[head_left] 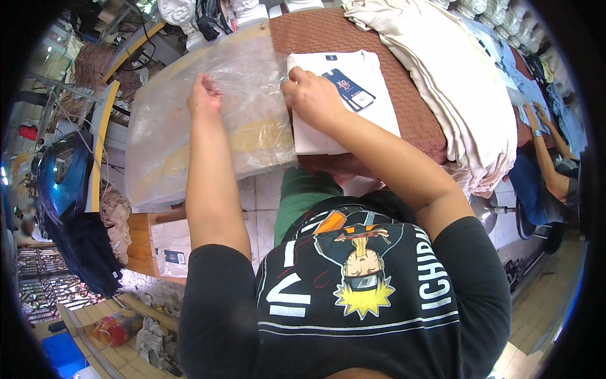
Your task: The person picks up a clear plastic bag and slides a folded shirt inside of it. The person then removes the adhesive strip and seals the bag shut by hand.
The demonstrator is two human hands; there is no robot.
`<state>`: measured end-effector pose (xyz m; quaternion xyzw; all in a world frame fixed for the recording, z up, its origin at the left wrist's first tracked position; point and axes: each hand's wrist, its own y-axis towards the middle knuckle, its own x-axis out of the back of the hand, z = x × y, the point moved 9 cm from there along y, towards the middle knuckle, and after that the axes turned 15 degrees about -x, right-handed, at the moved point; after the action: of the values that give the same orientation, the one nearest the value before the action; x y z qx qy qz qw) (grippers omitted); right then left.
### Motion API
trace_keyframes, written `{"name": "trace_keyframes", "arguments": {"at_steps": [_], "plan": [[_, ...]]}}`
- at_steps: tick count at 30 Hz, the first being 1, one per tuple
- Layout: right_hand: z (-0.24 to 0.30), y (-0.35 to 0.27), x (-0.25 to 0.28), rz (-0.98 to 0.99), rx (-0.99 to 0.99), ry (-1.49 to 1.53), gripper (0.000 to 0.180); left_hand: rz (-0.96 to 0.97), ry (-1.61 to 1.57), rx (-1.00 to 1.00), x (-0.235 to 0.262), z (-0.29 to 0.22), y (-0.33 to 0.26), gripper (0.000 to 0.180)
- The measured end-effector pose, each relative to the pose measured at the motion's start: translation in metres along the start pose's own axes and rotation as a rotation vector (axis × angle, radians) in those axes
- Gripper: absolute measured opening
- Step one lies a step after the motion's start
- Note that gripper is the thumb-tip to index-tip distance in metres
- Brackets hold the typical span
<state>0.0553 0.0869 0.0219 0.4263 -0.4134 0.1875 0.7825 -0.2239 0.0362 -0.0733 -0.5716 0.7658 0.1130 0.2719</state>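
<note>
A folded white shirt [382, 104] lies on the brown textured cloth, with a dark blue hang tag [351, 90] on its front. Over the shirt's left edge, my right hand [312, 100] is closed, its fingers bent together. Whatever it pinches there, shirt edge or plastic, is hidden by the fingers. Clear plastic sheeting [252, 76] covers the left part of the table and reaches the shirt. Above that plastic is my left hand [206, 96], fingers loosely curled and apart, with nothing visible in it.
Long cream fabric pieces [435, 69] lie stacked right of the brown cloth [309, 31]. At far right a co-worker's hands [536, 117] touch light blue garments. A wooden box [140, 243] at lower left holds a folded, tagged garment [172, 252]. White bundles line the far edge.
</note>
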Motion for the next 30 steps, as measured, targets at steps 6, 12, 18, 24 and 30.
{"name": "trace_keyframes", "arguments": {"at_steps": [6, 12, 18, 24, 30], "plan": [[-0.007, 0.045, 0.004, 0.01, -0.106, 0.221, 0.012, -0.009, -0.058, -0.247, 0.049, -0.067, -0.033, 0.011], [-0.059, 0.059, -0.004, 0.218, -0.118, 0.262, 0.025, -0.064, 0.145, -0.081, 0.134, -0.022, -0.043, 0.024], [-0.199, 0.038, 0.023, 0.253, -0.472, -0.002, 0.041, -0.302, 0.402, -0.136, 0.155, -0.057, -0.031, 0.05], [-0.269, -0.017, 0.063, 0.349, -0.808, 0.064, 0.036, 0.293, 0.776, -0.59, 0.067, -0.077, -0.151, 0.048], [-0.228, -0.141, 0.05, 0.78, -1.179, 0.646, 0.041, 0.778, 0.826, 0.128, 0.029, 0.024, -0.237, 0.043]]}}
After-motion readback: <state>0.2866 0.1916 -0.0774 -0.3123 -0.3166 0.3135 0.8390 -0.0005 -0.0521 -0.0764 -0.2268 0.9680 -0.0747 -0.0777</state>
